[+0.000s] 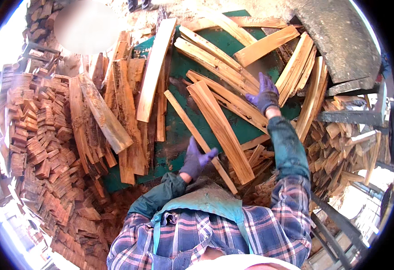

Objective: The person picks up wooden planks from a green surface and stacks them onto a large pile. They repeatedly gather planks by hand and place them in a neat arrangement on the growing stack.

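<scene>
Both my hands wear purple gloves. My left hand (197, 159) is open with its fingers apart, at the near edge of the green tabletop (179, 135). Right beside it lies a thin wood strip (199, 137), slanting toward me; whether the fingertips touch it I cannot tell. Farther out, my right hand (266, 94) is also open, fingers spread, at the ends of long split wood slats (219, 65). It grips nothing that I can see. A wide plank (221, 130) lies at a slant between my two hands.
Bark-edged boards (129, 108) are heaped on the table's left, with a pale plank (157, 67) over them. More slats (296, 63) lie at the far right. Stacked cut wood (43, 153) rises at left. A grey slab (336, 40) and a metal bar (350, 118) stand at right.
</scene>
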{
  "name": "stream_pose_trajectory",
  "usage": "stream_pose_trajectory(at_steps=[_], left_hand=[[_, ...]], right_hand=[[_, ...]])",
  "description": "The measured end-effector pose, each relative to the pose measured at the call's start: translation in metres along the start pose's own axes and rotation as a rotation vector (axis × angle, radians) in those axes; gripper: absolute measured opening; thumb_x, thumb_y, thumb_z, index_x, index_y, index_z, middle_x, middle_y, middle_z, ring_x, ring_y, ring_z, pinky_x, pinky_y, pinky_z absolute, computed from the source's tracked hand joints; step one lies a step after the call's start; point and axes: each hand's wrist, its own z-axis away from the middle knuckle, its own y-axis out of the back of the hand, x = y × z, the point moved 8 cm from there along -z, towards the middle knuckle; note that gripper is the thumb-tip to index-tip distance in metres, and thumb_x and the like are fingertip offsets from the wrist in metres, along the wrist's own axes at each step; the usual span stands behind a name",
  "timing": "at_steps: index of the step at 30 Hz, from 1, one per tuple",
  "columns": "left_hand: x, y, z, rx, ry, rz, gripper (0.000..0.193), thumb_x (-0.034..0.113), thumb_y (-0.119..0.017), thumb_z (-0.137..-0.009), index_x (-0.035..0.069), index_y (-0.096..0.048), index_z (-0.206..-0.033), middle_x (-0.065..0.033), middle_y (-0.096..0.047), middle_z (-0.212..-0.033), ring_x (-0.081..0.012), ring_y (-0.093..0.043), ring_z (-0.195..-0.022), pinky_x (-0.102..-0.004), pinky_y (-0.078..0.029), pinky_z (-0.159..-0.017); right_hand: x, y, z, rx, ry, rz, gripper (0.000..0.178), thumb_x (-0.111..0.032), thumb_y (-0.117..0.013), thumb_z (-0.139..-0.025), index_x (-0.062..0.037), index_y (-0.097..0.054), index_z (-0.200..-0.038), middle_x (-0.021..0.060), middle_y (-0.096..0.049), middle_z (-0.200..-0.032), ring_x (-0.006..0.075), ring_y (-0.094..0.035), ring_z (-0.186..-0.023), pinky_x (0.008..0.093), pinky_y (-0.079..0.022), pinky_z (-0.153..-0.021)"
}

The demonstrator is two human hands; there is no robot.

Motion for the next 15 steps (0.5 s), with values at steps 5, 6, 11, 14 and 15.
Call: stream_pose_trajectory(at_steps=[5, 6, 11, 14, 15], left_hand=[[0.023, -0.014, -0.085, 0.288, 0.057, -0.506, 0.092, 0.042, -0.077, -0.078, 0.000, -0.030, -0.145, -0.0323, -0.050, -0.128, -0.0460, -0.054, -0.117, -0.0498, -0.047, -0.098], [0.023, -0.013, -0.097, 0.295, 0.030, -0.411, 0.083, 0.038, -0.076, -0.080, -0.001, -0.035, -0.141, -0.0306, -0.055, -0.123, -0.0449, -0.056, -0.114, -0.0491, -0.049, -0.095], [0.029, 0.007, -0.123, 0.201, -0.081, -0.135, 0.052, 0.026, -0.070, -0.087, -0.002, -0.052, -0.127, -0.0224, -0.068, -0.111, -0.0360, -0.066, -0.102, -0.0433, -0.053, -0.088], [0.032, 0.025, -0.136, 0.142, 0.094, -0.059, 0.037, 0.021, -0.064, -0.094, -0.003, -0.059, -0.121, -0.0141, -0.071, -0.105, -0.0197, -0.066, -0.097, -0.0344, -0.053, -0.084], [0.050, 0.018, -0.141, 0.028, -0.042, 0.039, 0.035, 0.021, -0.064, -0.094, -0.003, -0.060, -0.119, -0.0122, -0.071, -0.104, -0.0178, -0.065, -0.095, -0.0337, -0.053, -0.082]], right_hand=[[0.008, -0.045, 0.004, -0.413, -0.123, -0.192, 0.095, -0.058, -0.076, -0.075, -0.0018, -0.041, -0.143, 0.0267, -0.060, -0.129, 0.0438, -0.058, -0.118, 0.0469, -0.047, -0.101], [0.009, -0.054, 0.019, -0.438, -0.149, -0.151, 0.091, -0.057, -0.075, -0.076, -0.0016, -0.043, -0.141, 0.0272, -0.060, -0.128, 0.0442, -0.059, -0.117, 0.0475, -0.048, -0.099], [0.029, -0.058, 0.071, -0.224, -0.310, -0.631, 0.088, -0.053, -0.084, -0.070, 0.0066, -0.052, -0.127, 0.0289, -0.064, -0.119, 0.0408, -0.063, -0.111, 0.0450, -0.051, -0.091], [0.008, -0.081, 0.097, -0.352, -0.451, -0.893, 0.064, -0.043, -0.081, -0.079, 0.0040, -0.060, -0.118, 0.0152, -0.071, -0.099, 0.0232, -0.068, -0.089, 0.0374, -0.053, -0.081], [-0.024, -0.090, 0.108, -0.376, -0.402, -1.208, 0.052, -0.036, -0.079, -0.084, 0.0032, -0.065, -0.114, 0.0084, -0.071, -0.093, 0.0161, -0.065, -0.082, 0.0333, -0.053, -0.078]])
